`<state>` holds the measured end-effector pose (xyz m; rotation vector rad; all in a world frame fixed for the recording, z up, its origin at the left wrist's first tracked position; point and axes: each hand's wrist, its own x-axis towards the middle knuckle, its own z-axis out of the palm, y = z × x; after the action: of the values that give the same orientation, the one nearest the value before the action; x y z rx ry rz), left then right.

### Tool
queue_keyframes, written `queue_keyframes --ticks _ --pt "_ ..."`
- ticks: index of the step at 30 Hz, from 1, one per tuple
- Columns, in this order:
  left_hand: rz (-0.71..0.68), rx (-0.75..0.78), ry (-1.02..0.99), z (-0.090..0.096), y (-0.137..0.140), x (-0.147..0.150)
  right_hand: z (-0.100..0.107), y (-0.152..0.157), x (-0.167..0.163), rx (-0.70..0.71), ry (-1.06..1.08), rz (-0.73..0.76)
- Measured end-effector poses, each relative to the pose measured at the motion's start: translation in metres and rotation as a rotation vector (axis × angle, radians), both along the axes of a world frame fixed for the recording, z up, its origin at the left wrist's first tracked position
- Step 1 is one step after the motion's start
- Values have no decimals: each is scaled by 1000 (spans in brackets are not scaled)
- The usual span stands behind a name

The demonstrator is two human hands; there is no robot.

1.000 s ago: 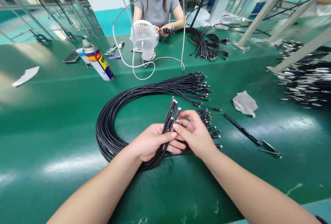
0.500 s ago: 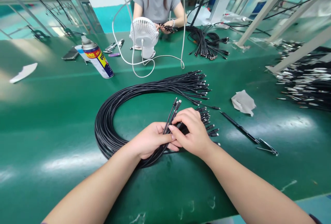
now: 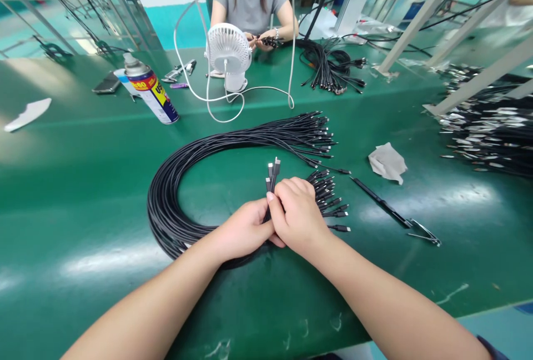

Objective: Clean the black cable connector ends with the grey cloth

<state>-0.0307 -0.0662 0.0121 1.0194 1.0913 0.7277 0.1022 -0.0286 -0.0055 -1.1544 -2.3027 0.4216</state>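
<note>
Both of my hands meet over the near end of a U-shaped bundle of black cables (image 3: 166,193) lying on the green table. My left hand (image 3: 247,229) is closed round a few cables from underneath. Pressed against it, my right hand (image 3: 297,207) pinches the same cables just below their connectors (image 3: 272,170), which stick up in a small cluster above my fingers. Other connector ends (image 3: 333,199) fan out to the right, behind my right hand. The bundle's far ends (image 3: 320,132) lie beyond my hands. My palms hide part of the held cables.
Tweezers and a black pen-like tool (image 3: 381,202) lie to the right, near crumpled paper (image 3: 387,161). A spray can (image 3: 152,94) and a white fan (image 3: 229,52) stand farther back. Across the table a person handles cables (image 3: 333,69). Another cable pile (image 3: 491,121) lies far right.
My right hand has closed further and now pinches the cables near their tips. Three connectors now stand closer together above my fingers. The whole view has shifted slightly.
</note>
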Motion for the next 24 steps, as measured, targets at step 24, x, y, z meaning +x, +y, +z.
queue_keyframes --ticks 24 --pt "101 -203 -313 -8 2 -8 0 22 26 -198 790 -87"
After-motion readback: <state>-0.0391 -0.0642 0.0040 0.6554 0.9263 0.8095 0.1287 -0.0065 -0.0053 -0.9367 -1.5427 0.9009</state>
